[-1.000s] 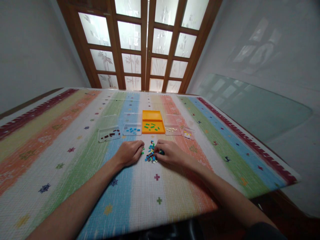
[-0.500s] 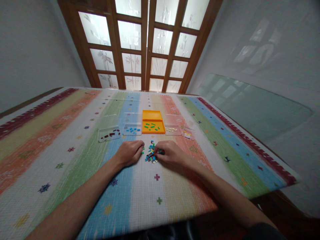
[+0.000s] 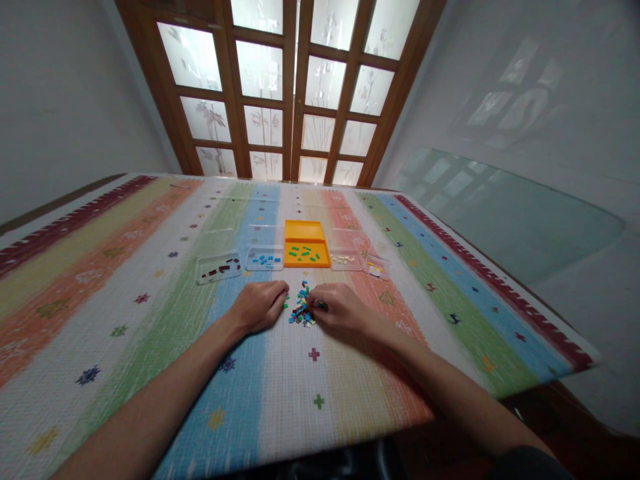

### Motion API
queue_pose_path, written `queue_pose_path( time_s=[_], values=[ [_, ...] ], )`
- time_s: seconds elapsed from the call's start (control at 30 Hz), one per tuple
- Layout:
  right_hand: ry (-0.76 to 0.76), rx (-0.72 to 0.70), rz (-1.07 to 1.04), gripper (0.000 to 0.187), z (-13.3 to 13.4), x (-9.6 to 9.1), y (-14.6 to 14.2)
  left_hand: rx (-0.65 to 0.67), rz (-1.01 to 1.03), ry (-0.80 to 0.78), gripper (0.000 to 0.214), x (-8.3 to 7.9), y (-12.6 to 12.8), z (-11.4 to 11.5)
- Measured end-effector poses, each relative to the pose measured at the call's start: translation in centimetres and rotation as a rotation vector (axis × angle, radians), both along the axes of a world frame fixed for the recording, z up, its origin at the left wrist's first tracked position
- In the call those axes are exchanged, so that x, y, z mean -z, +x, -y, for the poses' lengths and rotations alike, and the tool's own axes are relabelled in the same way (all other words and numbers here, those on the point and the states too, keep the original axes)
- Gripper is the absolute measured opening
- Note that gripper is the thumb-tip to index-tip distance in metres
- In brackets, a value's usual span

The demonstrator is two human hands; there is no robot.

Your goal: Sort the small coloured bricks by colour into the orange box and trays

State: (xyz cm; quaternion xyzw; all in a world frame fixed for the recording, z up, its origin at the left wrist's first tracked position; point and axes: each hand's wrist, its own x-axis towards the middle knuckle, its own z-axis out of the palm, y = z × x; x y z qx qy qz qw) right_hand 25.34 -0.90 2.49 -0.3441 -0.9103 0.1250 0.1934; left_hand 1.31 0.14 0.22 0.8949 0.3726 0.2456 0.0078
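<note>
A small heap of mixed building bricks [image 3: 301, 313], blue, green, dark brown and pale, lies on the striped tablecloth between my hands. My right hand [image 3: 337, 308] is at the heap's right side, fingertips pinched together among the pieces; whatever they grip is too small to make out. Left of the heap, my left hand [image 3: 260, 307] rests on the cloth with its fingers curled closed, and its inside is hidden. A loose green brick [image 3: 285, 306] lies right beside those fingertips.
Beyond the hands stands an open orange box [image 3: 328, 262] with green bricks. Clear trays flank it: one with brown bricks [image 3: 223, 269], one with blue bricks [image 3: 270, 259], one with cream bricks [image 3: 343, 260], and a small tray [image 3: 376, 269] with yellow and white pieces.
My right hand has shifted very slightly at the heap, its fingers still pinched, and a few bricks there have moved a little. My left hand has stayed in place.
</note>
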Motion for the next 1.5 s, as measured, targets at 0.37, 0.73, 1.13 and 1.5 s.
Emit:
queue_pose_path(
  time_s=[0.37,0.73,1.13,1.5],
  values=[
    [0.012,-0.012,-0.093,0.010,-0.9,-1.4,2.2,0.015,0.016,0.002,0.026,0.0,-0.1,-0.1],
    [0.174,0.348,-0.101,0.022,-5.9,-3.5,12.5,0.022,0.016,0.005,0.025,0.2,-0.3,-0.2],
    [0.139,0.519,-0.108,0.017,-6.8,-1.3,16.1,0.040,0.029,-0.003,0.028,-0.4,-0.3,0.0],
    [0.086,0.551,-0.010,0.017,-6.1,-0.6,16.2,0.038,0.028,0.023,0.030,-0.5,-0.2,-0.1]
  ],
)
